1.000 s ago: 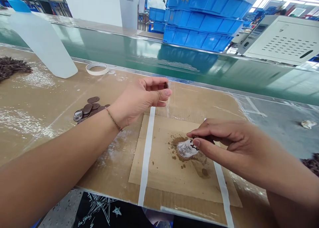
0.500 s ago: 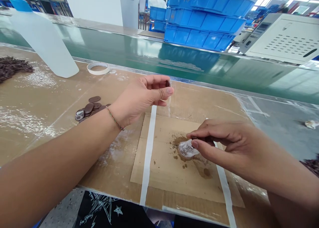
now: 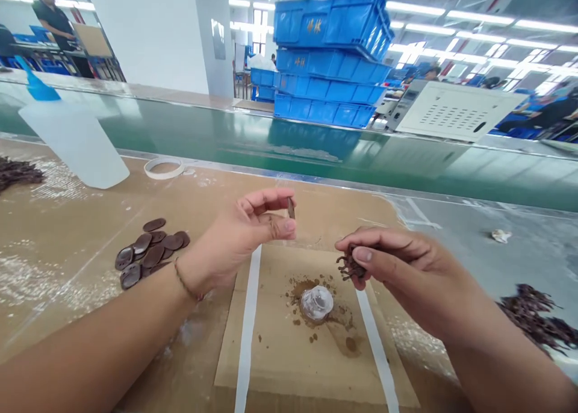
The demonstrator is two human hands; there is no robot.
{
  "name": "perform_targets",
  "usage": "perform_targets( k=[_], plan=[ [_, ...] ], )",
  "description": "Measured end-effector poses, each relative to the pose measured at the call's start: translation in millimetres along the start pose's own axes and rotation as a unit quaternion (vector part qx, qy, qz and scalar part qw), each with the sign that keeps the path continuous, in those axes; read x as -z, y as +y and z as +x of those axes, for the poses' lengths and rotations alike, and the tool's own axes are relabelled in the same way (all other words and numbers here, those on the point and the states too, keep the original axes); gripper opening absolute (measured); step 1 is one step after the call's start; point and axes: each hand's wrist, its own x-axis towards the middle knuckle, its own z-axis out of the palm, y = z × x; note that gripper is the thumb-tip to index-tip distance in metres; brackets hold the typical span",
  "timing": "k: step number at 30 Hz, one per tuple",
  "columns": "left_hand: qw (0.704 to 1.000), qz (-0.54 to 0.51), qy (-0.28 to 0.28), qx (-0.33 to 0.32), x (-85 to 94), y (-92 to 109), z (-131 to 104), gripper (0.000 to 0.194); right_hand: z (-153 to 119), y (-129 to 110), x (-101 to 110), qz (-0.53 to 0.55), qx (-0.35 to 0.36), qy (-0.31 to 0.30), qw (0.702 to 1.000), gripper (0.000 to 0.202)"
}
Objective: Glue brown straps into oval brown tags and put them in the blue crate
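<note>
Between thumb and fingers, my left hand (image 3: 246, 235) pinches a small brown oval disc (image 3: 291, 208), seen nearly edge-on. My right hand (image 3: 406, 268) grips a dark brown piece with several thin curled prongs (image 3: 350, 265), its prongs pointing left and down. Below and between the hands, a small clear cup (image 3: 316, 303) with whitish residue stands on a cardboard sheet (image 3: 289, 359), ringed by brown stains. Left of my left wrist lies a loose pile of brown oval discs (image 3: 153, 253).
A white bottle with a blue nozzle (image 3: 76, 139) and a tape roll (image 3: 164, 168) are at the back left. More pronged brown pieces (image 3: 537, 319) lie at right. Beyond a green conveyor belt (image 3: 203, 139) stand stacked blue crates (image 3: 329, 58) and a beige machine (image 3: 456, 109).
My right hand has lifted away from the cup, bringing the pronged piece up with it. My left hand still holds the disc. The head view has tilted upward.
</note>
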Motion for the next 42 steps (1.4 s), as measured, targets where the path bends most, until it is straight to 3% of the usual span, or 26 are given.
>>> perform_targets(
  k=[6,10,19,30,34,42],
  plan=[
    [0.997,-0.021,-0.062,0.047,-11.3,-4,-9,0.039,-2,-3,0,0.061,0.010,-0.008,0.998,0.015],
    [0.995,-0.027,-0.079,0.055,-15.7,-4,-10,0.040,-1,-6,-4,0.083,0.055,0.012,0.995,0.013],
    [0.992,-0.037,-0.079,0.095,-19.1,-8,-13,0.039,-4,-19,-17,0.017,0.140,0.064,0.988,0.015],
    [0.988,-0.038,-0.096,0.116,-20.4,-8,-14,0.040,-3,-18,-17,-0.064,0.167,0.028,0.983,0.026],
    [0.991,-0.046,-0.074,0.101,-20.2,-8,-14,0.038,-4,-18,-18,-0.108,0.189,0.034,0.975,0.027],
    [0.995,-0.027,-0.077,0.052,-16.6,-5,-11,0.036,-3,-20,-18,-0.063,0.187,0.103,0.975,0.015]
  ],
)
